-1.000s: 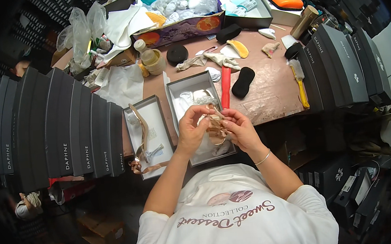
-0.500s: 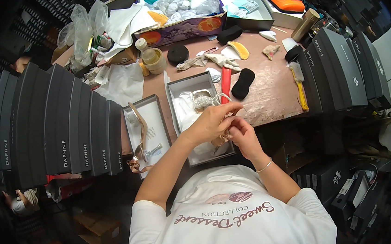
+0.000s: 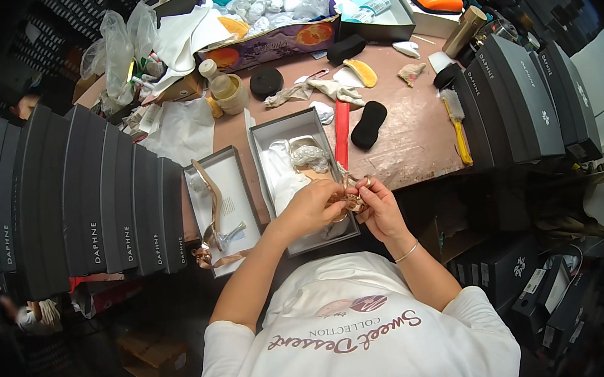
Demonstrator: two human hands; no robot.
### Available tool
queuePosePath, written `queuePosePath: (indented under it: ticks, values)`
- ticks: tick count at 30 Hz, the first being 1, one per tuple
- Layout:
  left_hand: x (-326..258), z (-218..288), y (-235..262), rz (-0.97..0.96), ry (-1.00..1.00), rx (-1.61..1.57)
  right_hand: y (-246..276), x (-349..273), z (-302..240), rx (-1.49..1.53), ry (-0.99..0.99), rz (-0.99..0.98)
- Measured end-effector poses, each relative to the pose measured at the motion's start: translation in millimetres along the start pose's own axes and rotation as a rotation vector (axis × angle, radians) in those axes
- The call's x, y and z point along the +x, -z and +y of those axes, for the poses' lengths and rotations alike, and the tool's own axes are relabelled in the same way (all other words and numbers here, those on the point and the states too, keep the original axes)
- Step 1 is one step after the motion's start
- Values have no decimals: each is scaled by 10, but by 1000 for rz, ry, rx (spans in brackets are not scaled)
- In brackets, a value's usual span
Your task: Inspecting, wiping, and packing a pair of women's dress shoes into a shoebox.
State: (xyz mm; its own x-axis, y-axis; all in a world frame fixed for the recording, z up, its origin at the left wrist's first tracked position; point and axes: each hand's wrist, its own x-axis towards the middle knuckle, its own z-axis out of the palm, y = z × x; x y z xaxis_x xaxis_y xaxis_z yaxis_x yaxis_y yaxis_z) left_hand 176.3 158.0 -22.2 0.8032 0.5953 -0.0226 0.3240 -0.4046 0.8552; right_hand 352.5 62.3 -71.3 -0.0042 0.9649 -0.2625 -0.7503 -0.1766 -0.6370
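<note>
My left hand (image 3: 312,206) and my right hand (image 3: 383,210) are close together over the right edge of an open shoe box (image 3: 269,185). Between my closed fingertips is a shiny rose-gold ribbon strap (image 3: 352,203), bunched up. Inside the box lies a sandal (image 3: 310,156) with a pale beaded or wrapped part at its far end; my left hand hides much of the rest. White tissue paper (image 3: 282,169) lines the box's left side. A second sandal (image 3: 211,189), tan with rose-gold ribbons, lies on its side in the shallow tray (image 3: 247,215) to the left.
Dark shoe boxes (image 3: 105,198) stand in a row at left, others (image 3: 521,105) at right. Beyond the box are a red strip (image 3: 342,135), a black sponge (image 3: 368,125), a rag (image 3: 315,92), a bottle (image 3: 227,91) and a yellow-handled brush (image 3: 458,128). A filled carton (image 3: 268,48) stands behind.
My left hand has drawn back toward me and slightly left, uncovering more of the sandal. The rose-gold strap now shows between both hands. The beaded strands no longer stand up beside my left hand.
</note>
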Motion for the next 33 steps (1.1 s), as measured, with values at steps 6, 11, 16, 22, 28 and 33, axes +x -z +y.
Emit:
queuePosePath:
  ticks: [6, 11, 16, 22, 28, 33]
  values:
    - [-26, -117, -41, 50, 152, -307, -85, -15, 25, 24, 41, -60]
    - [-35, -151, -77, 93, 180, -397, -114, -19, 24, 7, 46, -33]
    - [-28, -87, -36, 90, 250, -271, -79, -49, 35, -53, 63, -44]
    - [-198, 75, 41, 364, -197, 333, -235, -43, 41, -637, 283, 79]
    - [-480, 262, 65, 283, -147, 475, -473, -137, -58, -1411, 483, -48]
    - [-719, 136, -52, 367, 148, -98, -460, -181, -13, -1521, 539, -83]
